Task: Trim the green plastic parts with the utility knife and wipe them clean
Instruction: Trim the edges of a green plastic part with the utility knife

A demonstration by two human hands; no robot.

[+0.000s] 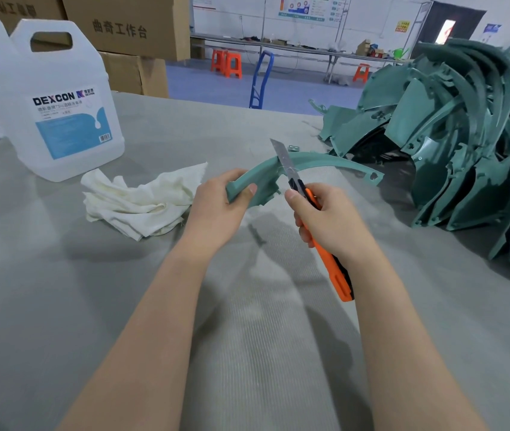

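Nearest the camera, two bare forearms reach out over the grey ribbed worktop (247, 337). The left hand (216, 209) grips one end of a curved green plastic part (319, 158), its fingers (249, 191) curled round the thick end with the thumb pressed on the near face. The part is held up off the worktop, and its thin arc sweeps away to the right, ending in a small tab with a hole. The right hand (322, 219) is closed round the orange handle of the utility knife (336, 272), thumb up near the black slider. The extended blade points up and away and crosses the arc just beyond the left hand, seemingly laid against its edge.

The part looks light and fairly stiff, a thin moulded shell with a smooth surface, so the long free end will likely flex under the blade. I judge the best hold to be at the thick end, close to the cut. The fingers should sit behind the cutting edge, since the blade passes near the left thumb.

Just left of the hands a crumpled white cloth (141, 200) lies loose on the worktop, handy for wiping. Behind it stands a translucent jug (60, 101) with a blue label. Farther right, a large pile of green parts (465, 144) is heaped on the worktop. Beyond are cardboard boxes (123, 26) and, across the floor, orange stools (227, 63).
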